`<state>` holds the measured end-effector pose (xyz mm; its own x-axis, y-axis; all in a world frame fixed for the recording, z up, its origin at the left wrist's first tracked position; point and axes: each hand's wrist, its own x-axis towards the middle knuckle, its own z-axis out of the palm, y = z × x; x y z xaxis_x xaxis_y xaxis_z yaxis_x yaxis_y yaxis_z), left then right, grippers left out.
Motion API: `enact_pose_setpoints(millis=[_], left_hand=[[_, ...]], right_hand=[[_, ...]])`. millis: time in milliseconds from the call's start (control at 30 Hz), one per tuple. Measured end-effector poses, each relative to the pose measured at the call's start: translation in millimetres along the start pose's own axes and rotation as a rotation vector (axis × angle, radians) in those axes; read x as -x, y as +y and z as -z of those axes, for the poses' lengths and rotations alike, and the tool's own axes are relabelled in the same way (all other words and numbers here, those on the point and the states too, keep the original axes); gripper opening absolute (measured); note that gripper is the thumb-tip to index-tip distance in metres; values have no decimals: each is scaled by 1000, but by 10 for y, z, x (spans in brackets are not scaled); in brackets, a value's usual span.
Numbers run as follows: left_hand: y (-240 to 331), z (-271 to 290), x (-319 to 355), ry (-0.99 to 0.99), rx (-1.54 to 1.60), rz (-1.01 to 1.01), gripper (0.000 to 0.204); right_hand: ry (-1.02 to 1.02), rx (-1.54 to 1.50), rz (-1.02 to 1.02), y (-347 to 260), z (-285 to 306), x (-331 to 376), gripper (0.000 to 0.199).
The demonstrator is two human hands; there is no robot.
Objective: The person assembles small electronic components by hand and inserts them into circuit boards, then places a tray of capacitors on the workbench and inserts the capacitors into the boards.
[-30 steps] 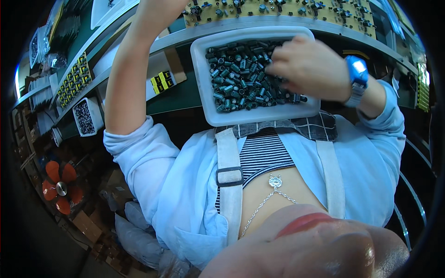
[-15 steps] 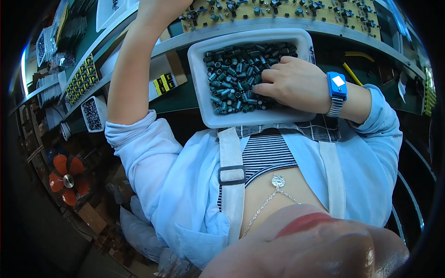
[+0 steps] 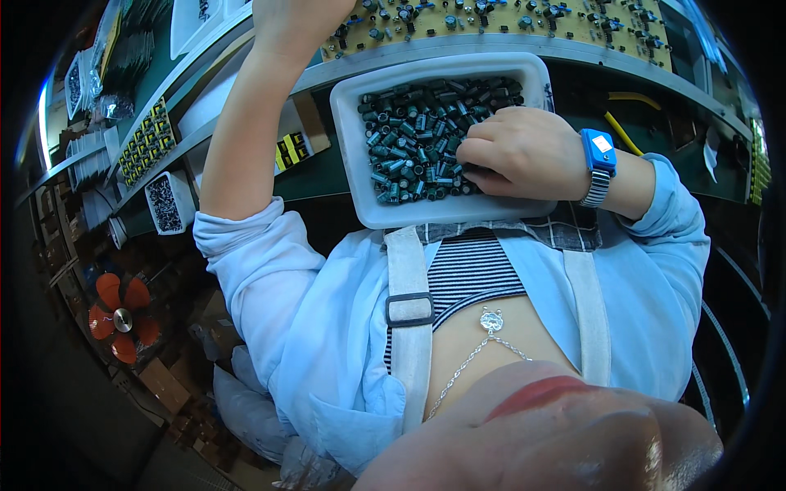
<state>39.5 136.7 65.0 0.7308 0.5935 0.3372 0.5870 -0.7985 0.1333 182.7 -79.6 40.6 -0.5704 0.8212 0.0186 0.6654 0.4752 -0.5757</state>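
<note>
My right hand (image 3: 516, 151) curls, fingers pinched into glossy dark cylindrical capacitors (image 3: 417, 131) heaped in the smooth white rectangular tray (image 3: 352, 164) on the table. My left hand (image 3: 299, 20) reaches the studded circuit board (image 3: 508, 20); grip possibly closed, cannot tell.

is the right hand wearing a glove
No, the right hand is bare, resting on the dark parts in the white tray, with only a blue wristband on the wrist.
</note>
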Motion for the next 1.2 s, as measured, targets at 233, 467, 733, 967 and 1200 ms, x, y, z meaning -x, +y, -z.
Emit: enact_pose_setpoints(millis=[233, 467, 733, 967, 1200], left_hand=[[82, 114, 80, 94, 18, 12, 22], [839, 115, 862, -402, 402, -546, 16], [855, 30, 1076, -528, 313, -585, 13], [834, 96, 1105, -557, 249, -589, 9], [823, 109, 1070, -610, 223, -551, 11]], right_hand=[[511, -86, 75, 366, 342, 18, 24], [670, -31, -418, 1028, 1004, 57, 17], [503, 359, -351, 1123, 1095, -109, 16], [468, 463, -379, 906, 1078, -175, 19], [443, 551, -360, 904, 1051, -199, 21]])
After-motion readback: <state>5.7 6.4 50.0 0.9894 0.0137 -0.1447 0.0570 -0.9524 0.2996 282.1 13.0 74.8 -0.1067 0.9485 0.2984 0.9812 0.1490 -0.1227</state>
